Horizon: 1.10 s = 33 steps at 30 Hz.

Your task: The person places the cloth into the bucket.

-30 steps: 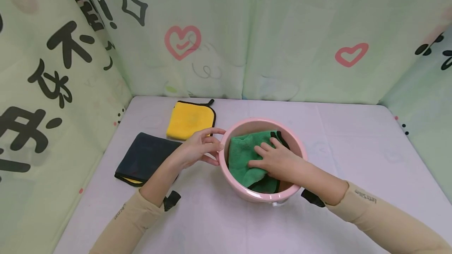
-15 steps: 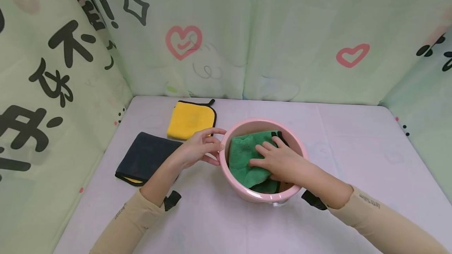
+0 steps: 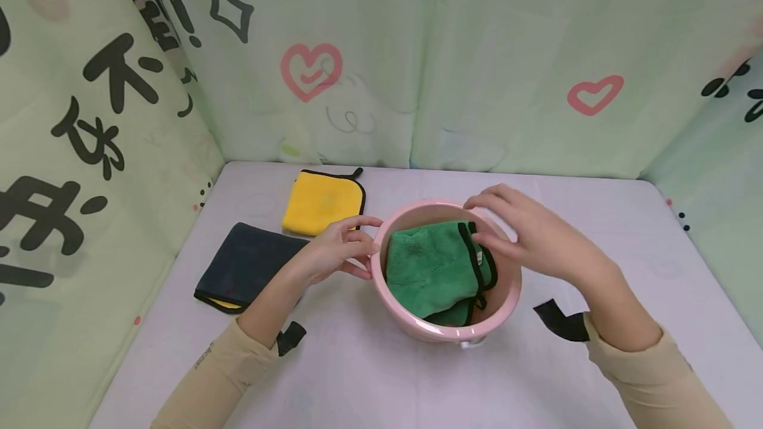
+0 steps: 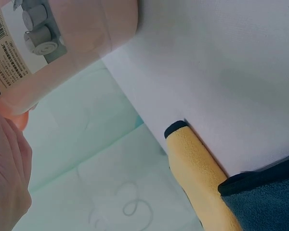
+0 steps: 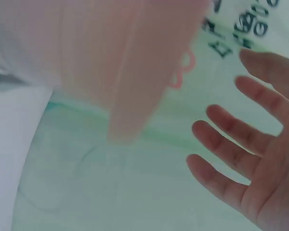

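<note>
A pink bucket [image 3: 438, 333] stands on the table with a folded green towel [image 3: 429, 267] inside it, black-edged with a small white tag. My left hand [image 3: 340, 249] holds the bucket's left side by the rim with bent fingers. In the left wrist view, part of that hand [image 4: 7, 173] shows beside the bucket's labelled wall [image 4: 19, 72]. My right hand [image 3: 533, 230] is at the bucket's right rim, fingers spread and loosely bent, holding nothing. The right wrist view shows those spread fingers [image 5: 231, 137] apart from the blurred bucket wall [image 5: 101, 57].
Left of the bucket lie a folded dark navy towel [image 3: 250, 263] with a yellow underside and, farther back, a folded yellow towel [image 3: 324, 202] with black trim. A pale cloth covers the table [image 3: 596, 237]. Printed curtains [image 3: 477, 51] enclose the back and sides.
My right hand has let go of the green towel and moved up and right, out to the bucket's right rim. The towel stays in the bucket; my left hand has kept its place.
</note>
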### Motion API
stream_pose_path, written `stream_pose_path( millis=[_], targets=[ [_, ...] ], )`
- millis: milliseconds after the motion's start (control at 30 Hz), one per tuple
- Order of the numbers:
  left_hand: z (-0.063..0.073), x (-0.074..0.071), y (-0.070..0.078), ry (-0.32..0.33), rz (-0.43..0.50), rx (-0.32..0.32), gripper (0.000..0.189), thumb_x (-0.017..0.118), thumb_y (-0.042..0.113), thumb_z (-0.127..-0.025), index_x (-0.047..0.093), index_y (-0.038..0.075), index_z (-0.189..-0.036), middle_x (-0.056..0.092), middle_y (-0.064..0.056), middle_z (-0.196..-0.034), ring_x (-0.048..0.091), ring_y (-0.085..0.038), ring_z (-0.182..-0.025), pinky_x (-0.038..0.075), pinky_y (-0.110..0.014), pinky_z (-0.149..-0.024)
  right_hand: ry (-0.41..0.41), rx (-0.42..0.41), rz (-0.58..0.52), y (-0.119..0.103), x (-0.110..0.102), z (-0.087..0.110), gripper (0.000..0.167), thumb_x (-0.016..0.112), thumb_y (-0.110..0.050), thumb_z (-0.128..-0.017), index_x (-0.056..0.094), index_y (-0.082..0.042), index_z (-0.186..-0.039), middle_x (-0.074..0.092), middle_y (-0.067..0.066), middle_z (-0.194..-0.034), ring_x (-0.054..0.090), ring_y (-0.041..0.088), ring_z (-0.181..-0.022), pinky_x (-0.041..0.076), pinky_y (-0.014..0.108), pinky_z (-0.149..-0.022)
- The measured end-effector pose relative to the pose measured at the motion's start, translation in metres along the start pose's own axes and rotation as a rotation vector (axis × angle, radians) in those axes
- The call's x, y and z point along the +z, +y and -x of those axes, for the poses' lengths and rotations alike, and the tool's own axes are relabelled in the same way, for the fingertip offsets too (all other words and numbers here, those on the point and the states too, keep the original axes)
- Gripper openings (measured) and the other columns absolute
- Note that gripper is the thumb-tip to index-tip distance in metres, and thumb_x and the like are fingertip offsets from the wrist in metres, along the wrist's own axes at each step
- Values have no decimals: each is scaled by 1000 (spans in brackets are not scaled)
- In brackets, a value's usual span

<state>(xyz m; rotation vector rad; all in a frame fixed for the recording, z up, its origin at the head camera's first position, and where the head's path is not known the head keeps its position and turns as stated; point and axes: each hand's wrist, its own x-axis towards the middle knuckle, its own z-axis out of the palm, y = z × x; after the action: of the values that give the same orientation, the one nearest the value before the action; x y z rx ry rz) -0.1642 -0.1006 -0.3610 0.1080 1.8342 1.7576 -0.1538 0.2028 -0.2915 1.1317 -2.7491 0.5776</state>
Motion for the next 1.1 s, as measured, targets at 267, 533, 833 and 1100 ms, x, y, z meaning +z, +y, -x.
stream_pose_path(
  millis=[267, 533, 833, 1100],
  targets=[
    [1, 1, 0, 11, -4, -8, 47, 61, 9, -86, 44, 14, -130, 60, -11, -88, 64, -22, -72, 55, -39, -69, 144, 410, -550, 42, -14, 23, 55, 56, -9, -90, 31, -11, -139, 47, 6, -119, 59, 2, -95, 52, 18, -73],
    [0, 0, 0, 8, 4, -6, 47, 61, 8, -86, 44, 14, -129, 60, -10, -87, 64, -22, -71, 55, -39, -68, 23, 597, -932, 67, 2, 43, 47, 52, -15, -93, 35, -7, -136, 61, -9, -106, 65, 9, -92, 55, 32, -72],
    [0, 1, 0, 5, 7, -2, 47, 61, 8, -86, 44, 14, -130, 60, -10, -88, 63, -21, -71, 55, -39, -69, -112, 606, -1181, 71, 18, 51, 28, 47, -8, -95, 60, -26, -112, 66, 0, -101, 65, 17, -92, 54, 33, -75],
    [0, 1, 1, 7, 9, -9, 48, 61, 7, -86, 44, 14, -130, 60, -10, -87, 63, -21, -71, 55, -39, -69, -166, 610, -1228, 63, 24, 52, 26, 51, -7, -93, 65, -25, -105, 66, -1, -99, 66, 18, -88, 54, 36, -74]
  ],
)
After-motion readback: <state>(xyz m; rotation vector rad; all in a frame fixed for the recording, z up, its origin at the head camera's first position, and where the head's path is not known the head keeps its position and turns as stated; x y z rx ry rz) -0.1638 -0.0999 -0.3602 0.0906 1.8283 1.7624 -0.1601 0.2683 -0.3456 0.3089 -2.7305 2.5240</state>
